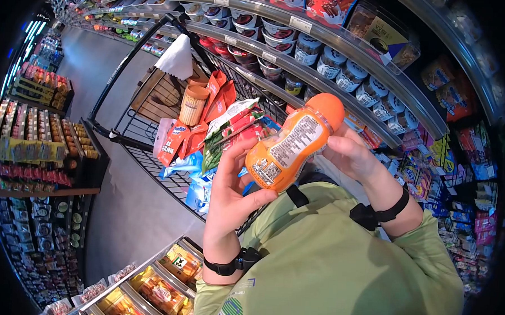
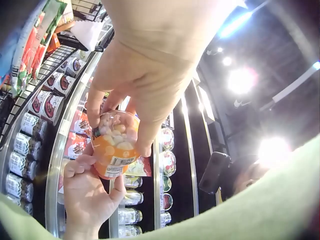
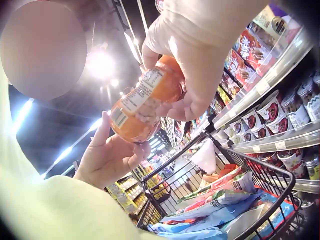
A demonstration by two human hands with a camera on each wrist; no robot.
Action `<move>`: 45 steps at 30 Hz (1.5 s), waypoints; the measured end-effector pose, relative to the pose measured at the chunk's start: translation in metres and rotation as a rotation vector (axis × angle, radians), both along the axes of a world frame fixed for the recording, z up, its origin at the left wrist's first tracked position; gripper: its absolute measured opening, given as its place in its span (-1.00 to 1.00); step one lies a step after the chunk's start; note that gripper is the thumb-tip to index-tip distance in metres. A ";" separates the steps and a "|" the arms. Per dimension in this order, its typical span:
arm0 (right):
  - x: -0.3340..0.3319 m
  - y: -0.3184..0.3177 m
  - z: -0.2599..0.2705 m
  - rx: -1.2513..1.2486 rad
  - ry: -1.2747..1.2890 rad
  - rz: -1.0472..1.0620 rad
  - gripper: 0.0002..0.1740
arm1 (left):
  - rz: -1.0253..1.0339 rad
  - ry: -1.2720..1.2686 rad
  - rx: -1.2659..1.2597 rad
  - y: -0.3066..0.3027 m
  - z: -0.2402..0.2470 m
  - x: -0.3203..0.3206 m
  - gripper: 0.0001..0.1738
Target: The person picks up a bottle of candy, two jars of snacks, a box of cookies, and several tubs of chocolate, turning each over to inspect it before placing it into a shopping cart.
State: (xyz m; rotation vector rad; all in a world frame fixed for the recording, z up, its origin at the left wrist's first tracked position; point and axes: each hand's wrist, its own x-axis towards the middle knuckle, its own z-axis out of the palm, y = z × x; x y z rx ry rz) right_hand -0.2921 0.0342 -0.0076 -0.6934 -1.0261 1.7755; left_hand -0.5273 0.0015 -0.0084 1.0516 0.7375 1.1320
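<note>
An orange bottle with a round orange cap [image 1: 295, 142] is held tilted between both hands, its white text label facing the head camera. The left hand [image 1: 229, 182] grips the bottle's base end, thumb on one side and fingers on the other. At the cap end, the right hand [image 1: 351, 153] holds the bottle with its fingers curled round it. Pale pieces show through the clear part of the bottle [image 2: 116, 142] in the left wrist view. The right wrist view shows the bottle [image 3: 142, 102] with both hands touching it.
A black wire shopping cart [image 1: 146, 147] stands just beyond the hands, holding red, green and blue packets, a wooden crate and an orange-lidded canister [image 1: 194, 105]. Shelves of cups and jars [image 1: 331, 62] run along the right. Packaged goods [image 1: 165, 289] lie in bins at the lower left.
</note>
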 end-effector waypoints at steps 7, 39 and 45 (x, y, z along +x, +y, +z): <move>0.000 -0.002 0.006 -0.024 -0.001 0.052 -0.19 | 0.003 0.005 -0.006 -0.001 0.003 0.000 -0.02; 0.001 0.003 0.004 -0.033 -0.016 0.063 -0.20 | -0.008 -0.079 -0.056 0.001 0.000 -0.002 -0.07; 0.002 0.003 0.000 -0.023 0.001 0.065 -0.21 | -0.019 -0.102 -0.066 0.002 -0.001 -0.002 -0.07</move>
